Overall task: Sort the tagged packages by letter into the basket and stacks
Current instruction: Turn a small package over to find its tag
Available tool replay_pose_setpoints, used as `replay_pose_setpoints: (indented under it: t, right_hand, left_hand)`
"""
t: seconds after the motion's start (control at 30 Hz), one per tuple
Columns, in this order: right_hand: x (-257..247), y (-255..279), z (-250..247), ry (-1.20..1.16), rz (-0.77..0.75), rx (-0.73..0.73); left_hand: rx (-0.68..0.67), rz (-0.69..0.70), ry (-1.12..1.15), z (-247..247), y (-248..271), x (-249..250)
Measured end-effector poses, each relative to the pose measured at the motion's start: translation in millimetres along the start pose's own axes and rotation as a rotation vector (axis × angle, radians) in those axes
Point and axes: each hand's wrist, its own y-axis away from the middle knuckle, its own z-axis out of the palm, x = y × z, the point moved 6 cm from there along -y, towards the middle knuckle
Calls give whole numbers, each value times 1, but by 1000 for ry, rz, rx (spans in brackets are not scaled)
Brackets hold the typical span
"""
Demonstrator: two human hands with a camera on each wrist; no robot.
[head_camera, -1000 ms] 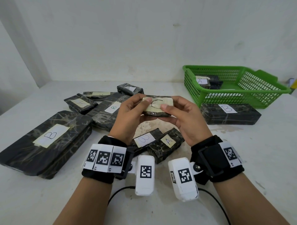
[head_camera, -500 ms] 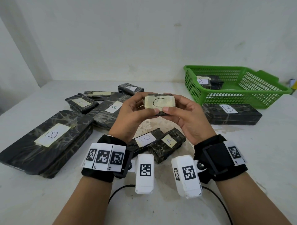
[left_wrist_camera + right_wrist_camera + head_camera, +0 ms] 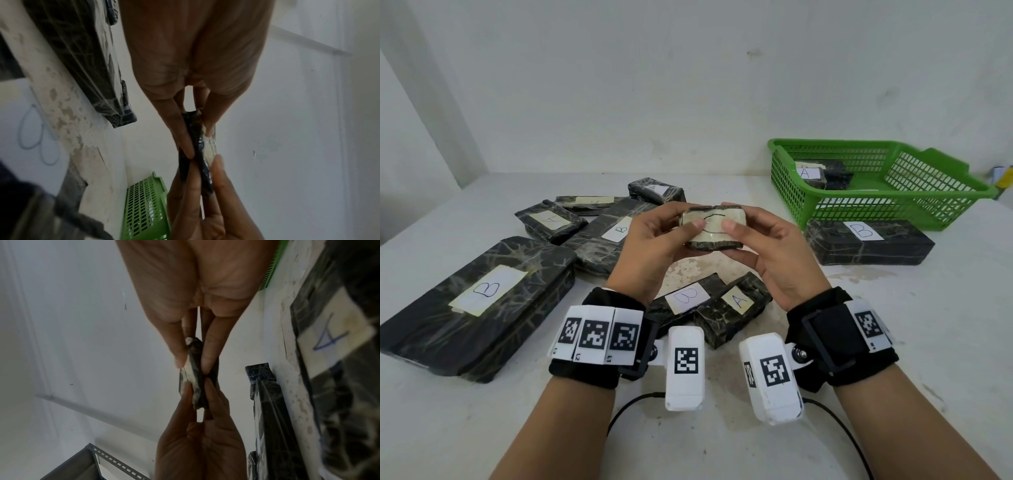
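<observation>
**A:** ok so what were the hands doing at that point?

**B:** both were raised off the table, palms angled toward each other. The left hand [image 3: 654, 246] and the right hand [image 3: 770, 250] each pinched one end of the small C package [image 3: 714, 228], thumbs lying on its taped label, the other fingers curled underneath. So it was clamped between the two, held in the air over the middle of the white table [image 3: 945, 342]. In the wrist views it showed edge-on, a thin dark slab squeezed between thumb and fingertips on both sides.

**A:** and the rest of the stuff?

**B:** the green basket [image 3: 945, 195] sat at the far right with an A package [image 3: 810, 174] inside. Just in front of it lay a long B package [image 3: 869, 241]. Right below the hands were a small B package [image 3: 688, 298] and a small A package [image 3: 738, 301], touching each other. A big flat B package [image 3: 479, 298] lay at the left, with a pile of smaller wrapped ones [image 3: 599, 219] behind it.

**A:** room?

**B:** plain white wall [image 3: 688, 85] behind the table, a bit scuffed. The tabletop had chipped, stained patches near the centre. A perforated metal shelf frame [image 3: 115, 459] showed in the right wrist view.
</observation>
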Motion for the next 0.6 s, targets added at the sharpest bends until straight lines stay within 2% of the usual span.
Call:
replay_pose_setpoints:
  t: [0.13, 0.37, 0.5, 0.6]
  right_hand:
    - [-2, 0, -3, 36, -31, 30]
    - [-3, 0, 0, 16, -4, -15]
    - [-6, 0, -4, 76, -44, 33]
    - [-5, -1, -6, 93, 8, 34]
  left_hand:
    - [-52, -8, 27, 7, 2, 1]
    - [-53, 37, -38, -1, -1, -1]
    - [-101, 70, -67, 2, 0, 1]
    - [-102, 107, -80, 2, 1, 4]
